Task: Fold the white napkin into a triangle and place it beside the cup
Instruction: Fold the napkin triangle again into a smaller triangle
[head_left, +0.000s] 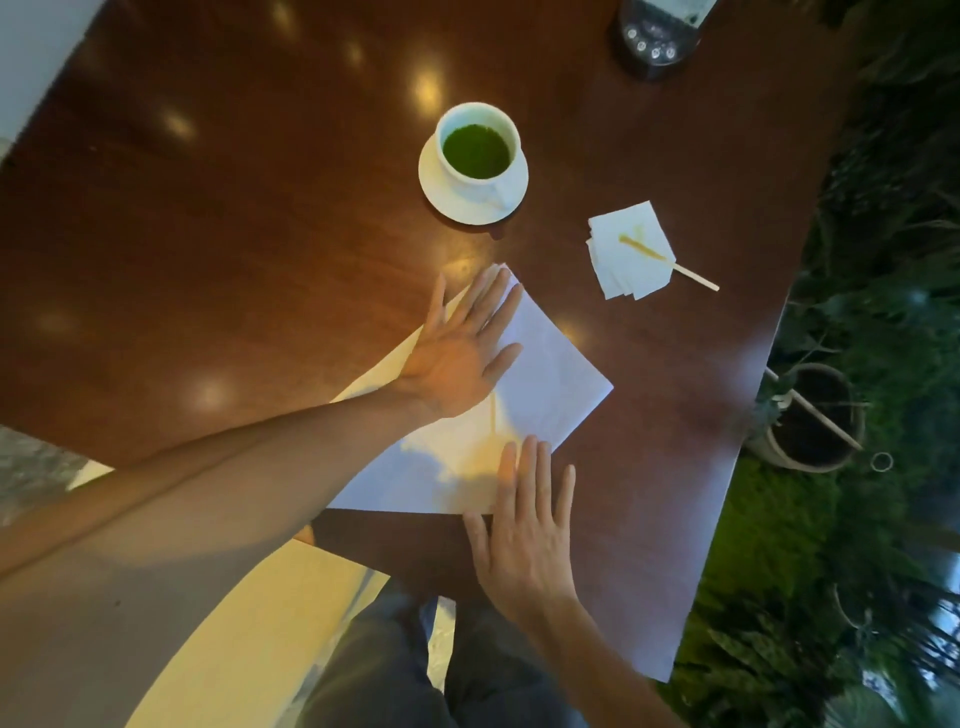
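White napkin (545, 384) lay flat on the dark brown bench (234, 234), near its front edge, already folded to a roughly triangular sheet. Long fold edge ran diagonally, from lower left near the bench edge up to a corner at upper right that pointed toward the cup (478, 148). Another corner pointed right, toward the bench's far side. Well apart from the cup, not beside it.

Left hand (457, 358) rested palm down on the upper part of the napkin, fingers (493, 296) straight and spread wide, gripping nothing, tips at the napkin's top corner. Right hand (524, 540) lay flat too, fingers (530, 467) straight and close together, tips pressing the napkin's lower edge, palm on bare wood.

Cup white, filled with green liquid, stood on a white saucer (441, 192) further back on the bench. To the right of it, a small stack of white paper squares (628, 254) with a thin wooden stirrer (691, 275) laid across, its end sticking out to the lower right. Dark device (657, 36) at the far edge, details blurred.

Glossy wood showed round light reflections. Green plants (857, 519) and a potted stake (810, 415) beyond the right edge. Grey trousers (374, 675) below.
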